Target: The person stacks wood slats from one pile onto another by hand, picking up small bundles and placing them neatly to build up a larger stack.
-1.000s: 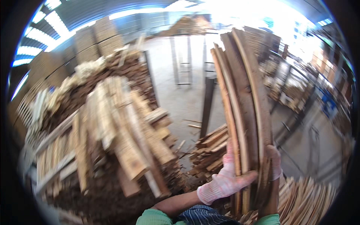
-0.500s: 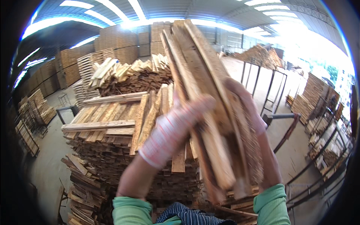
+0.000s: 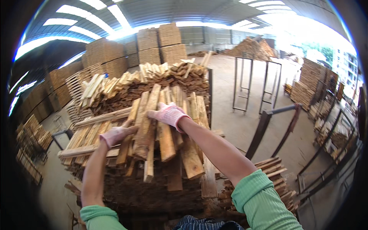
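Note:
Loose wooden boards lie side by side on top of a tall lumber stack, their near ends jutting unevenly over its front edge. My left hand, in a pale pinkish glove, is at the left side of these boards, its fingers stretched toward a long board. My right hand, gloved alike, rests across the boards from above, thumb and fingers apart. The long board lies between my two hands, slightly raised over its neighbours. The undersides of both hands are hidden.
Crosswise strips lie over the boards at left. Behind is a heap of rough boards. A dark metal post with a bar stands at right, with upright metal frames beyond. More cut wood is piled at near right.
The bundle of boards that both hands held up in front of me is now down on the stack. My hands have moved left and lower, onto the boards, and the view has shifted.

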`<control>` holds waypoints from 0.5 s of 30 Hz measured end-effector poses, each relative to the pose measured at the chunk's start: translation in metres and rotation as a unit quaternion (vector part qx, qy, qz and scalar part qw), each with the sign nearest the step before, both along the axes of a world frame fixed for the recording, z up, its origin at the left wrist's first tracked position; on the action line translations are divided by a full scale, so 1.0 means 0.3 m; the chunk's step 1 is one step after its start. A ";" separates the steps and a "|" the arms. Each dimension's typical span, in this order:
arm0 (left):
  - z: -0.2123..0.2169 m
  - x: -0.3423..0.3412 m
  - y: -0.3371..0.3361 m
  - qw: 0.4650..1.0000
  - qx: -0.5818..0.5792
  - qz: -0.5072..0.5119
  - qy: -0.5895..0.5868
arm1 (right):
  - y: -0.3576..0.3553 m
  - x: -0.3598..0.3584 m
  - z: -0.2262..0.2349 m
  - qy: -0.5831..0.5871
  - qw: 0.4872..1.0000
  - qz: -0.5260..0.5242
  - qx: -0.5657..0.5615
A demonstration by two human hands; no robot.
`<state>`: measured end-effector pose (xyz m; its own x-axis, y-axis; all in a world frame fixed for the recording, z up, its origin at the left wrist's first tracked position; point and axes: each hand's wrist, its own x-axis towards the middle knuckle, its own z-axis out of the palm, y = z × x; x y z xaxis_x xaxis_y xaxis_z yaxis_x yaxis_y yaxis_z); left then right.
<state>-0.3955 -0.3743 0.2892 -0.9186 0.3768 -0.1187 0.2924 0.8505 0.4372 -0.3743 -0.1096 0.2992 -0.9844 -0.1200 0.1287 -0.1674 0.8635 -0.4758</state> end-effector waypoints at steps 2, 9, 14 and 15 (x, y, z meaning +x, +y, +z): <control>0.105 0.006 0.044 0.993 -0.110 0.018 -0.041 | 0.104 0.041 0.002 0.037 0.994 0.056 -0.090; 0.201 -0.243 0.218 0.985 0.049 -0.134 0.097 | 0.453 0.041 -0.383 0.018 0.977 -0.201 -0.075; 0.138 -0.017 0.389 0.978 -0.172 -0.068 0.100 | 0.404 0.094 -0.344 -0.006 0.991 -0.131 -0.041; 0.128 -0.057 0.351 0.978 -0.152 -0.076 0.118 | 0.390 0.069 -0.329 -0.001 0.995 -0.097 -0.035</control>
<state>-0.4125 -0.2689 0.3275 -0.8700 0.4916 -0.0383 0.4880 0.8695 0.0762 -0.3536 0.0073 0.2006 -0.9884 0.0818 0.1282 0.0003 0.8441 -0.5361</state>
